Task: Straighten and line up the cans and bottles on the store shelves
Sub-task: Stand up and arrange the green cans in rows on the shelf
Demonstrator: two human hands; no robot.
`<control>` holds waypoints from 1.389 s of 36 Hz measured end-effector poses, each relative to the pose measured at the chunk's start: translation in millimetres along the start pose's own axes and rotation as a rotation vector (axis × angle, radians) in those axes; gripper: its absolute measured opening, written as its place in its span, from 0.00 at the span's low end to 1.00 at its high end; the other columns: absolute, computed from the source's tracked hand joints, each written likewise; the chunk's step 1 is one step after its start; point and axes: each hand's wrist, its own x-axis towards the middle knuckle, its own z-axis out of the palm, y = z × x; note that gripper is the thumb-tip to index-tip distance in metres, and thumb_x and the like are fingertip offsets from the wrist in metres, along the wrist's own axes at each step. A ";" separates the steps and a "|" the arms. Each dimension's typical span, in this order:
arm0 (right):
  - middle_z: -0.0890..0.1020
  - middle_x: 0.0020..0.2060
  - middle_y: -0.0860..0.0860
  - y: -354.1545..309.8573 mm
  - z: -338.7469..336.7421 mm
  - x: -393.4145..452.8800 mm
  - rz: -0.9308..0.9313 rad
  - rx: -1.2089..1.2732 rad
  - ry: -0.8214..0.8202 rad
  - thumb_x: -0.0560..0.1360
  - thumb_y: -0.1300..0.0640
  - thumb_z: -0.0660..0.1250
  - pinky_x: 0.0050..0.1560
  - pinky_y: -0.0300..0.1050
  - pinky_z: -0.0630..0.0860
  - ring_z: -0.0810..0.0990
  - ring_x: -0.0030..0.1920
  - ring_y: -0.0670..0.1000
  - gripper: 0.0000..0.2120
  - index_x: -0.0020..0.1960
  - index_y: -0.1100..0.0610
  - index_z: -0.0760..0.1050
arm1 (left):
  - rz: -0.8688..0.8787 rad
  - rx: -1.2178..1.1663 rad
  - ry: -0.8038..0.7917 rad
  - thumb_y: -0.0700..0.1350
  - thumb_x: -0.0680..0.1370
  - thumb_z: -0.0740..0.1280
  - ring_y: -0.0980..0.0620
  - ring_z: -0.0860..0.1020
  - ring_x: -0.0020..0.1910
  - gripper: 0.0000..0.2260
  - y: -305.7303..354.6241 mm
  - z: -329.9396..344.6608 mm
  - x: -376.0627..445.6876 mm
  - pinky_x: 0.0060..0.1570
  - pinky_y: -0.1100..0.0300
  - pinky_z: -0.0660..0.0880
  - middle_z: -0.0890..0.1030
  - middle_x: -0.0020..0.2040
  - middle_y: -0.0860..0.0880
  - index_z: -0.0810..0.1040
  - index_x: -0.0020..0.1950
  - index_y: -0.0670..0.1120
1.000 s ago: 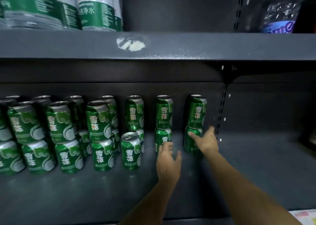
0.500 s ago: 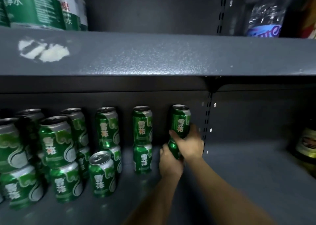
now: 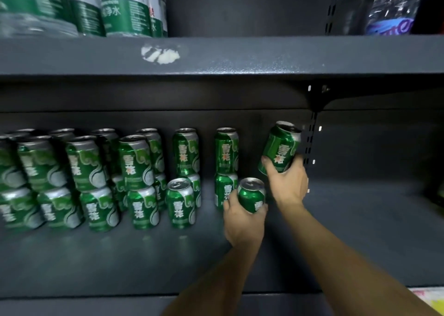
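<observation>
Green beer cans stand stacked two high in rows on the dark shelf [image 3: 360,231]. My right hand [image 3: 288,183] grips one green can [image 3: 280,147] by its lower part, lifted and tilted to the right, near the slotted upright. My left hand [image 3: 242,219] holds a second green can [image 3: 251,194] lower down, upright, just right of the rightmost two-high stack [image 3: 225,166]. A single can [image 3: 180,202] stands in front of the stack left of that. Further stacks [image 3: 96,183] fill the left side.
The upper shelf [image 3: 240,56] overhangs the cans, with a white scuff on its front. Green-labelled water bottles [image 3: 120,7] stand on it at the left and a clear bottle [image 3: 389,7] at the right. The slotted upright [image 3: 311,142] stands beside the lifted can. Bare shelf lies to the right.
Both hands closed on the rightmost stack's two cans. The right hand has lifted the top one and tilted it; the left hand has drawn the bottom one forward.
</observation>
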 end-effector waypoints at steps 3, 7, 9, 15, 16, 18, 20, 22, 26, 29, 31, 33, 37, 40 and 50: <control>0.78 0.47 0.54 -10.0 1.5 -13.4 -0.024 0.017 -0.027 0.68 0.42 0.72 0.57 0.56 0.72 0.76 0.54 0.59 0.22 0.49 0.54 0.67 | -0.005 0.016 0.034 0.54 0.67 0.76 0.46 0.71 0.64 0.34 -6.1 -19.7 5.4 0.57 0.51 0.72 0.72 0.63 0.48 0.67 0.70 0.49; 0.76 0.45 0.52 -15.1 9.9 -31.2 -0.027 0.041 -0.079 0.67 0.43 0.73 0.50 0.49 0.72 0.76 0.51 0.57 0.21 0.48 0.52 0.65 | -0.017 0.017 0.068 0.51 0.67 0.77 0.44 0.73 0.63 0.33 -12.0 -36.9 12.5 0.57 0.51 0.71 0.72 0.63 0.46 0.68 0.69 0.47; 0.76 0.45 0.52 -17.4 14.2 -37.9 -0.045 0.045 -0.102 0.67 0.44 0.73 0.47 0.47 0.71 0.75 0.51 0.55 0.21 0.49 0.52 0.65 | -0.024 0.026 0.060 0.49 0.68 0.77 0.44 0.73 0.62 0.33 -13.9 -41.3 13.7 0.56 0.52 0.71 0.71 0.64 0.45 0.67 0.69 0.46; 0.75 0.46 0.49 -29.7 24.1 -48.4 -0.131 0.060 -0.142 0.66 0.45 0.74 0.49 0.48 0.73 0.75 0.49 0.51 0.20 0.48 0.52 0.67 | -0.055 0.022 0.004 0.48 0.70 0.75 0.44 0.74 0.62 0.32 -14.0 -40.4 16.3 0.55 0.54 0.71 0.71 0.65 0.46 0.66 0.70 0.45; 0.74 0.47 0.49 -32.0 25.1 -48.8 -0.143 0.051 -0.144 0.66 0.46 0.75 0.48 0.47 0.72 0.74 0.48 0.50 0.21 0.49 0.53 0.68 | -0.059 0.028 -0.003 0.48 0.71 0.75 0.44 0.74 0.62 0.32 -13.4 -39.8 17.5 0.56 0.54 0.71 0.70 0.66 0.46 0.66 0.70 0.45; 0.71 0.47 0.49 -36.4 27.2 -49.8 -0.153 0.028 -0.162 0.67 0.46 0.75 0.47 0.43 0.69 0.72 0.46 0.48 0.21 0.50 0.54 0.69 | -0.066 0.029 -0.009 0.47 0.72 0.73 0.44 0.74 0.62 0.31 -12.5 -39.1 19.9 0.56 0.54 0.70 0.70 0.66 0.45 0.65 0.71 0.45; 0.71 0.47 0.49 -39.4 31.2 -51.8 -0.157 0.009 -0.193 0.66 0.45 0.75 0.47 0.43 0.69 0.72 0.47 0.49 0.22 0.51 0.55 0.70 | -0.064 0.012 -0.010 0.46 0.73 0.72 0.44 0.73 0.63 0.30 -13.1 -38.9 21.6 0.56 0.53 0.70 0.69 0.67 0.45 0.64 0.72 0.45; 0.71 0.47 0.49 -42.7 37.9 -55.1 -0.166 -0.009 -0.228 0.66 0.45 0.76 0.48 0.43 0.70 0.74 0.49 0.51 0.23 0.52 0.56 0.71 | -0.052 -0.015 -0.009 0.45 0.74 0.70 0.43 0.73 0.64 0.30 -15.8 -38.1 22.2 0.57 0.51 0.70 0.68 0.67 0.45 0.63 0.73 0.46; 0.73 0.50 0.51 -56.3 53.5 -64.5 -0.176 -0.004 -0.297 0.67 0.46 0.76 0.50 0.42 0.69 0.75 0.53 0.53 0.24 0.56 0.57 0.72 | -0.004 -0.082 0.060 0.46 0.75 0.68 0.46 0.72 0.64 0.25 -25.1 -40.4 14.0 0.54 0.50 0.73 0.70 0.65 0.49 0.65 0.70 0.49; 0.76 0.54 0.53 -67.4 69.1 -71.3 -0.157 -0.002 -0.326 0.66 0.44 0.75 0.54 0.44 0.72 0.76 0.55 0.54 0.25 0.56 0.57 0.73 | 0.038 -0.058 0.148 0.45 0.73 0.68 0.49 0.72 0.59 0.16 -33.6 -50.7 0.9 0.44 0.54 0.71 0.72 0.55 0.53 0.68 0.58 0.53; 0.79 0.52 0.54 -73.4 79.8 -75.2 -0.155 -0.006 -0.334 0.65 0.42 0.75 0.53 0.48 0.76 0.78 0.53 0.54 0.26 0.54 0.57 0.74 | 0.078 -0.064 0.206 0.42 0.70 0.68 0.49 0.73 0.53 0.14 -37.6 -60.1 -0.9 0.41 0.55 0.70 0.71 0.49 0.55 0.68 0.51 0.53; 0.79 0.49 0.54 -78.9 88.6 -80.3 -0.151 -0.037 -0.354 0.64 0.40 0.75 0.48 0.46 0.75 0.79 0.50 0.55 0.26 0.52 0.57 0.75 | 0.109 -0.114 0.296 0.37 0.68 0.67 0.48 0.72 0.51 0.15 -39.5 -72.2 4.5 0.45 0.52 0.72 0.71 0.47 0.53 0.68 0.49 0.50; 0.80 0.47 0.54 -83.8 101.1 -86.1 -0.154 -0.083 -0.396 0.64 0.41 0.75 0.45 0.44 0.75 0.80 0.48 0.55 0.26 0.52 0.58 0.76 | 0.097 -0.116 0.415 0.36 0.67 0.69 0.45 0.70 0.61 0.22 -42.4 -91.4 23.7 0.58 0.47 0.69 0.73 0.57 0.47 0.71 0.60 0.45; 0.80 0.43 0.51 -91.9 105.1 -89.1 -0.145 -0.079 -0.442 0.66 0.43 0.76 0.40 0.40 0.70 0.79 0.42 0.51 0.21 0.48 0.58 0.75 | 0.046 -0.095 0.292 0.44 0.72 0.71 0.45 0.65 0.70 0.31 -45.5 -101.8 39.3 0.65 0.46 0.66 0.68 0.69 0.46 0.63 0.72 0.46; 0.79 0.50 0.55 -95.8 118.9 -89.7 -0.092 -0.217 -0.486 0.67 0.38 0.73 0.42 0.43 0.71 0.79 0.51 0.56 0.30 0.56 0.60 0.74 | -0.100 -0.004 0.012 0.50 0.74 0.70 0.45 0.69 0.68 0.33 -59.6 -119.6 76.6 0.64 0.49 0.69 0.71 0.70 0.45 0.59 0.75 0.47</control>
